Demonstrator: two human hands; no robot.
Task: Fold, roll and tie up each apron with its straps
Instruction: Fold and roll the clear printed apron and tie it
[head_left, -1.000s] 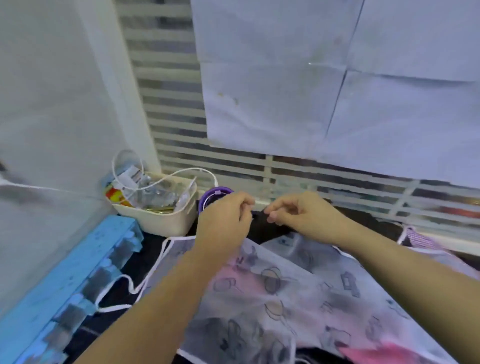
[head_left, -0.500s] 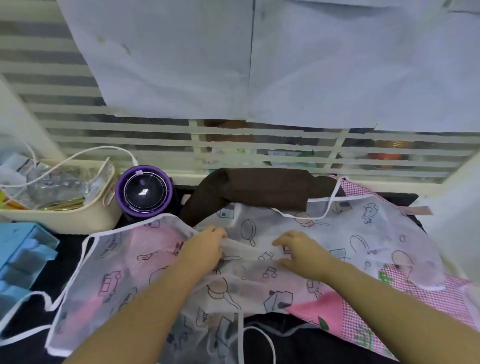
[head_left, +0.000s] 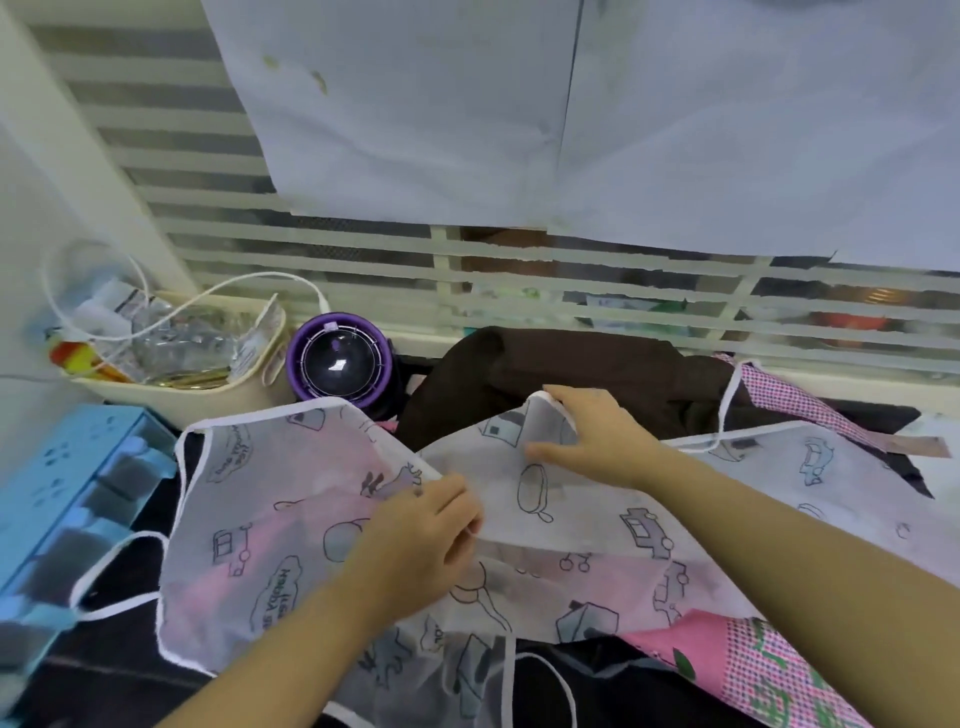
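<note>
Now at the counter's (head_left: 109, 675) near edge, a white strap (head_left: 512, 686) trails off a white printed apron (head_left: 270, 519) that is spread across the dark top from left side to right. A pink checked apron (head_left: 763, 675) lies partly under it at the near right corner. The left hand (head_left: 421, 540), mid-cloth, has its fingers curled into a fold of the printed apron and grips it. Just beyond, the right hand (head_left: 602, 441) clamps the apron's top edge, fingers over the trim and thumb on the near face. It holds that corner raised in front of a brown cloth (head_left: 597, 369) bundled at the far edge. Half a second earlier both hands lay side by side, low on the fabric. Since then the right has moved away from the left toward the far edge, and the cloth under it stands up in a peak. A blue plastic rack (head_left: 62, 499) runs along the left edge. At the far left corner a cream basket (head_left: 208, 402) of wrappers and a purple round device (head_left: 337, 364) sit just beside each other. Slatted blinds (head_left: 337, 244) and paper sheets (head_left: 441, 104) close the background.
</note>
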